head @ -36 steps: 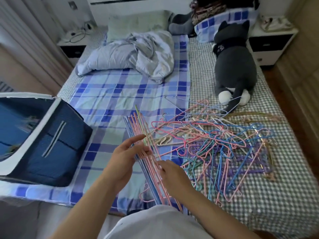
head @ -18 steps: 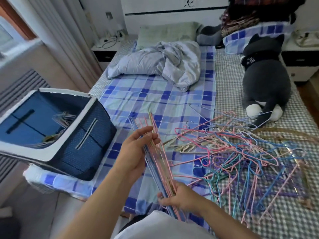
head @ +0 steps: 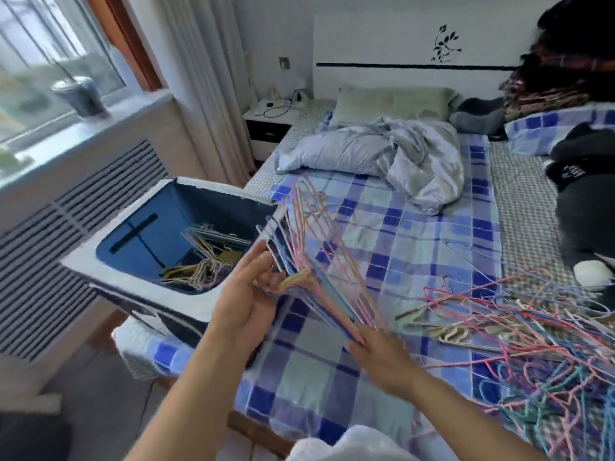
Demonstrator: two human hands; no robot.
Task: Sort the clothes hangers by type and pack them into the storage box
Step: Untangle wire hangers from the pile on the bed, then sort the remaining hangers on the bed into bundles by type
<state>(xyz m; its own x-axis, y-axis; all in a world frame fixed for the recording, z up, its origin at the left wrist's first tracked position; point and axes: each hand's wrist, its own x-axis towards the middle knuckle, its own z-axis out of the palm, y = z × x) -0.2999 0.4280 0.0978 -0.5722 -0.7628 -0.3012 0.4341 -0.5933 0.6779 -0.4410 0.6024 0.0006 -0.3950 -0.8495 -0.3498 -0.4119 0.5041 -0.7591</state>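
I hold a bundle (head: 312,261) of thin wire hangers between both hands, just beside the box (head: 133,281), at its near right corner. My left hand (head: 248,294) grips the bundle about mid-length, fingers curled round the stack where the hooks bunch, and it is the hand nearer the box. My right hand (head: 382,357) pinches the bundle's near end, farther from the box and lower. The bundle's long axis runs from my right hand up and away, its far tips fanning out over the box's right rim. The box's open mouth lies to the left of the bundle, with hangers already lying at its bottom. I judge the next move must swing the bundle left and lay it along the box, so my left hand leads. The loose pile (head: 519,331) waits on the bed, well right of the box.
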